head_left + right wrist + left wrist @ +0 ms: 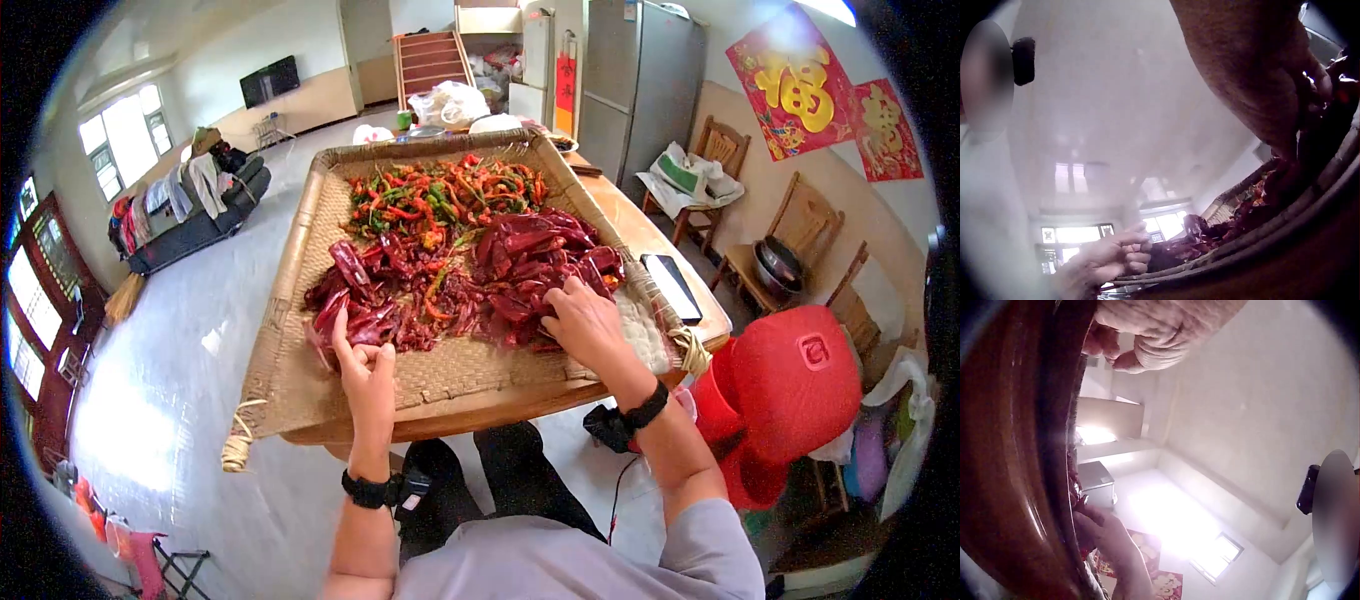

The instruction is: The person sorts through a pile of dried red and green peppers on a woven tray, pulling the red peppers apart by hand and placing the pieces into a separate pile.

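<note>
Dark red dried peppers (525, 250) lie heaped on a woven tray (450, 385); smaller mixed red and green peppers (440, 195) cover its far part. My left hand (368, 385) is at the near left of the heap, index finger extended beside a dark red pepper (330, 318), thumb apart from it. In the right wrist view the left hand (1113, 256) shows its other fingers bent. My right hand (590, 325) reaches into the right-hand heap, its fingers bent round a dark red pepper; the peppers partly hide the fingertips. The left wrist view shows the right hand (1110, 540) from the side.
The tray rests on a wooden table (480, 415), with a phone (672, 288) by its right edge. A red lidded bin (800, 365) stands at the right, near wooden chairs (800, 215). White bags (450, 103) lie beyond the tray.
</note>
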`<state>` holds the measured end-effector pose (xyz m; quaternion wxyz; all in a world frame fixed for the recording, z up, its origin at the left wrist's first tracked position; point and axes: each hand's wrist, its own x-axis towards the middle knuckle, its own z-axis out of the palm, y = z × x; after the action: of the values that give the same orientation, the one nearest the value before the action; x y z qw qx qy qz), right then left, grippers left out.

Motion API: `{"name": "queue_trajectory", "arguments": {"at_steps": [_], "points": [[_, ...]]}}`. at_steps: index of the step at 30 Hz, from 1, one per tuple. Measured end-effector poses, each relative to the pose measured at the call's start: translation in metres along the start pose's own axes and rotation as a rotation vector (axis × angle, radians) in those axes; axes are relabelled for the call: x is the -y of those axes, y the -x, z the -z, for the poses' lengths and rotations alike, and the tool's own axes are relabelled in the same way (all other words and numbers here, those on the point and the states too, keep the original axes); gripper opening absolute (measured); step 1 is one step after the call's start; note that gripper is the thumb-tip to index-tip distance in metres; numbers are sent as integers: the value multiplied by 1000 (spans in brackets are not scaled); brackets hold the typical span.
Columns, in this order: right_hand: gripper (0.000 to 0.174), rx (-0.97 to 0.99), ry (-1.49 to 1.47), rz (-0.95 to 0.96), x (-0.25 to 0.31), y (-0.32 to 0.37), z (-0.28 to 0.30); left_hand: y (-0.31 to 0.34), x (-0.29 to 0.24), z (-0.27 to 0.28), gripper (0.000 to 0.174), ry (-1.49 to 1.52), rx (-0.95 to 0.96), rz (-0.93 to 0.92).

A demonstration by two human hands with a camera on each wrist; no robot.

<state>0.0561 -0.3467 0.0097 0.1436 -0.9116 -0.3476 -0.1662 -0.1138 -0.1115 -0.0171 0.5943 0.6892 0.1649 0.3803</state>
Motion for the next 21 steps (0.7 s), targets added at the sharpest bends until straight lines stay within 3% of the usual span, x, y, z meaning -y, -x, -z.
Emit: {"name": "queue_trajectory", "arguments": {"at_steps": [2, 3, 5, 7, 14, 16, 18, 20, 21], "points": [[23, -41, -43, 21, -4, -4, 0, -2, 3, 1, 66, -25, 48, -35], [22, -63, -42, 17, -3, -7, 0, 0, 2, 1, 50, -61, 51, -6], [16, -125, 23, 10, 3, -16, 3, -3, 7, 4, 40, -185, 108, 28], [15, -152, -92, 85, 15, -20, 15, -3, 9, 2, 28, -211, 127, 55], [23, 12, -564, 461, 82, -43, 2, 5, -19, -2, 39, -309, 250, -6], [23, 57, -730, 536, 100, -49, -11, 5, -10, -9, 36, -246, 197, -142], [27, 159, -805, 552, 111, -51, -10, 0, 4, -8, 32, -194, 163, -164], [30, 133, -939, 467, 114, -51, -21, -3, 18, 0, 27, -154, 155, -70], [31, 122, -1006, 421, 115, -51, -25, 0, -2, 1, 26, -176, 168, 98]]}}
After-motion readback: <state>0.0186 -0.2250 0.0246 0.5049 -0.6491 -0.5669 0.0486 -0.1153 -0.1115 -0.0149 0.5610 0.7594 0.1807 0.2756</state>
